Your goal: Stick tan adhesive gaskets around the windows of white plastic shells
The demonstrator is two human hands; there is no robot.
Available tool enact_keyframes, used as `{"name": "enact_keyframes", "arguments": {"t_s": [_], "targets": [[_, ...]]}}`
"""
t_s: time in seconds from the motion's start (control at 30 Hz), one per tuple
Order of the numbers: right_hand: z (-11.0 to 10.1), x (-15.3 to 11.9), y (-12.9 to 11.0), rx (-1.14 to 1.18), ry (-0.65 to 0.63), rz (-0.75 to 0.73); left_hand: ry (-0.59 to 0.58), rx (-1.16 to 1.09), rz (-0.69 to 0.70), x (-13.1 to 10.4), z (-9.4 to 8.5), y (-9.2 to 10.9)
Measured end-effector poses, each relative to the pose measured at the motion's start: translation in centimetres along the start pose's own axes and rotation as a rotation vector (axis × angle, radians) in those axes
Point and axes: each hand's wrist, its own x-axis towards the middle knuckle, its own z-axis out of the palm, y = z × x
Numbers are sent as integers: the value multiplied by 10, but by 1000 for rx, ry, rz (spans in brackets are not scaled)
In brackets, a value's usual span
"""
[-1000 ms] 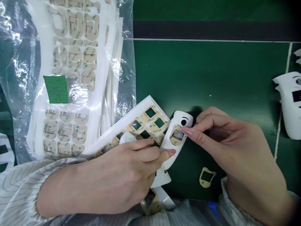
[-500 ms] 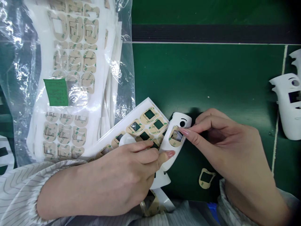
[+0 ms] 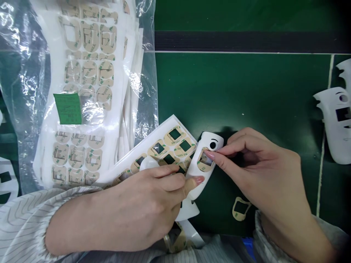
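My left hand (image 3: 153,201) is closed on the lower part of a white plastic shell (image 3: 197,182), its thumb on the shell's face. The shell tilts to the right, with a round hole near the top and a tan adhesive piece (image 3: 204,166) around its window. My right hand (image 3: 255,164) pinches at the window's upper edge, thumb on the adhesive; whether anything is between its fingertips is too small to tell. Beneath my left hand lie another white part (image 3: 189,210) and a white sheet of tan stickers (image 3: 172,121).
A clear plastic bag (image 3: 146,95) with stacked sticker sheets (image 3: 90,120) and a green label (image 3: 68,108) covers the left. White shells (image 3: 338,142) lie at the far right. One loose tan sticker (image 3: 236,215) rests below my right hand. Another white part (image 3: 9,182) is at the left edge.
My right thumb has moved slightly left over the adhesive at the shell's window. My left hand keeps its hold on the shell.
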Motion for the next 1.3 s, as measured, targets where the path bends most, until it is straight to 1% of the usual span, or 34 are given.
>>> {"name": "enact_keyframes", "arguments": {"t_s": [0.17, 0.3, 0.67, 0.77, 0.83, 0.9, 0.97, 1.07, 1.17, 1.3], "targets": [[3, 1, 1, -21, 17, -43, 5, 3, 11, 0, -1, -1], [5, 2, 1, -6, 17, -39, -9, 24, 4, -1, 0, 0], [3, 1, 2, 7, 21, -33, 27, 0, 2, 0, 0, 0], [-1, 2, 2, -46, 81, -12, 27, -16, -12, -1, 2, 0], [-4, 4, 2, -69, 144, 40, 18, -27, -11, -1, 2, 0], [-6, 5, 3, -61, 170, 80, 11, -34, -11, -1, 3, 0], [-6, 6, 5, -48, 133, 62, 23, -33, -8, -1, 4, -1], [-2, 6, 7, -100, 72, -22, 36, -24, -11, 0, 4, -1], [3, 7, 7, -186, 74, -78, 37, -13, -10, 1, 3, 0], [5, 8, 5, -192, 56, -95, 30, 2, 1, 2, 2, 1]]}}
